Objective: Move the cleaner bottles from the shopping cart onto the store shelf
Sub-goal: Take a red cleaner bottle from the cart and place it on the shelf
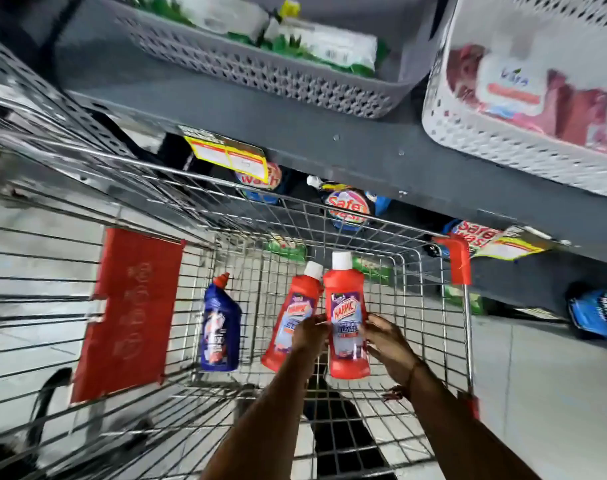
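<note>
1. Reaching into the wire shopping cart [430,306], both bare hands met at one red Harpic bottle [347,306] with a white cap, which stood upright above the cart's floor.
2. The left hand [310,332] curled its fingers against the bottle's left edge, at the label.
3. The right hand [387,336] pressed the bottle's right edge, thumb on the label and fingers wrapped behind, so the bottle was pinched between the two hands.
4. A second red bottle [295,320] lay tilted on the cart floor just left of the held one, their shoulders touching or nearly so; the left hand covered part of its lower label.
5. A blue cleaner bottle [220,327] with a red cap lay farther left in the cart, apart from the red pair.
6. A red panel [129,313] hung on the cart's left wall.
7. The grey store shelf [295,133] ran above the cart, carrying a grey basket [260,74] and a white basket [503,140] of packaged goods.
8. Yellow price tags [231,157] hung from the shelf edge, and blue Safe Wash packs [347,207] sat on the lower level behind the cart.
</note>
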`<state>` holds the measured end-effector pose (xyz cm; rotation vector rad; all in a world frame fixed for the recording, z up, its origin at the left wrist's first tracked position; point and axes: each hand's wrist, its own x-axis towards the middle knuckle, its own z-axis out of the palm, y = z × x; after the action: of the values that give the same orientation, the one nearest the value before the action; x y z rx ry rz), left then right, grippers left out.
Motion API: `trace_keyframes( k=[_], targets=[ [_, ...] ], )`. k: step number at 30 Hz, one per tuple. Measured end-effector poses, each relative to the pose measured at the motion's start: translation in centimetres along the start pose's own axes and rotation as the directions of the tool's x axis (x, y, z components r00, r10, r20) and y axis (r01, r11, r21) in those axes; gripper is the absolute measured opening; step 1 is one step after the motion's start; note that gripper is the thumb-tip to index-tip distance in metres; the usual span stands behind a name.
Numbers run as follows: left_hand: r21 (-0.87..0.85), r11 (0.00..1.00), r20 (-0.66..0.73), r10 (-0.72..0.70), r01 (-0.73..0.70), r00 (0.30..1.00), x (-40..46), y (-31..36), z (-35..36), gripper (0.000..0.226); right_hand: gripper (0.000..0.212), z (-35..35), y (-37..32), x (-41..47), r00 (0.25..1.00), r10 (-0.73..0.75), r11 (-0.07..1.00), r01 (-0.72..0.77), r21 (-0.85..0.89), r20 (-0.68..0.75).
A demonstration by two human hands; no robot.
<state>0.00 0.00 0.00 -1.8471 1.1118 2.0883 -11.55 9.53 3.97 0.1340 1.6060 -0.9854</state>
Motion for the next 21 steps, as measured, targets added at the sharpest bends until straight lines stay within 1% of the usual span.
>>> trace_keyframes(
  k=[1, 3, 4, 7, 10, 11, 12, 13, 14, 15, 16, 17, 18, 19, 21],
  targets=[
    [0.032, 0.999, 0.002, 0.041, -0.041, 0.999, -0.8, 0.3, -0.3, 0.026, 0.032, 0.2, -0.3, -0.8, 1.0, -0.002, 1.0, 0.002, 0.008, -0.004],
    [0.014, 0.991, 0.04, 0.131, -0.132, 0.991, -3.8, 1.8, -1.8, 0.014, 0.03, 1.4, -1.3, -3.5, 0.998, -0.053, 0.998, 0.053, 0.039, -0.019],
    [0.016, 0.988, 0.079, 0.152, -0.153, 0.985, -4.9, 2.5, -2.8, 0.01, 0.029, 2.0, -1.8, -4.7, 0.996, -0.086, 0.994, 0.087, 0.061, -0.019],
    [0.004, 0.972, 0.129, 0.233, -0.235, 0.964, -9.2, 4.7, -5.8, 0.021, 0.029, 4.2, -3.2, -9.0, 0.982, -0.184, 0.979, 0.187, 0.084, -0.04],
    [-0.103, 0.939, 0.146, 0.341, -0.328, 0.929, -14.7, 7.0, -8.8, 0.023, 0.018, 6.8, -5.0, -14.0, 0.951, -0.308, 0.942, 0.311, 0.124, -0.039],
    [-0.175, 0.925, 0.168, 0.367, -0.338, 0.915, -16.4, 7.8, -9.6, 0.021, 0.016, 7.5, -5.5, -15.2, 0.94, -0.338, 0.932, 0.34, 0.126, -0.037],
    [-0.279, 0.902, 0.198, 0.389, -0.329, 0.9, -18.5, 8.8, -10.5, 0.013, 0.016, 8.4, -6.3, -16.9, 0.918, -0.395, 0.908, 0.397, 0.131, -0.039],
    [-0.343, 0.866, 0.221, 0.45, -0.363, 0.865, -20.5, 9.8, -11.4, 0.014, 0.019, 9.3, -7.2, -18.8, 0.895, -0.444, 0.884, 0.446, 0.143, -0.049],
    [-0.426, 0.812, 0.238, 0.526, -0.399, 0.816, -22.2, 10.7, -12.0, 0.024, 0.024, 9.7, -8.1, -20.0, 0.876, -0.478, 0.863, 0.481, 0.153, -0.056],
    [-0.514, 0.762, 0.293, 0.589, -0.395, 0.754, -24.5, 11.9, -12.8, 0.035, 0.027, 10.4, -9.3, -21.7, 0.854, -0.517, 0.839, 0.52, 0.158, -0.06],
    [-0.524, 0.752, 0.347, 0.617, -0.4, 0.706, -27.1, 13.0, -13.5, 0.043, 0.023, 11.0, -10.5, -23.6, 0.822, -0.567, 0.81, 0.568, 0.148, -0.052],
    [-0.459, 0.758, 0.377, 0.639, -0.464, 0.67, -29.7, 14.1, -14.1, 0.043, 0.018, 11.5, -11.8, -25.5, 0.789, -0.614, 0.779, 0.613, 0.136, -0.037],
    [-0.364, 0.759, 0.375, 0.65, -0.54, 0.661, -32.1, 15.1, -14.5, 0.034, 0.015, 12.0, -13.0, -27.4, 0.753, -0.657, 0.745, 0.655, 0.126, -0.025],
    [-0.281, 0.746, 0.326, 0.666, -0.604, 0.671, -34.1, 16.2, -14.8, 0.022, 0.014, 12.3, -14.4, -29.1, 0.721, -0.693, 0.714, 0.689, 0.124, -0.02],
    [-0.152, 0.665, 0.22, 0.744, -0.732, 0.631, -36.8, 18.6, -15.0, 0.027, 0.017, 12.7, -17.2, -31.9, 0.67, -0.743, 0.665, 0.74, 0.103, -0.013]
  ],
)
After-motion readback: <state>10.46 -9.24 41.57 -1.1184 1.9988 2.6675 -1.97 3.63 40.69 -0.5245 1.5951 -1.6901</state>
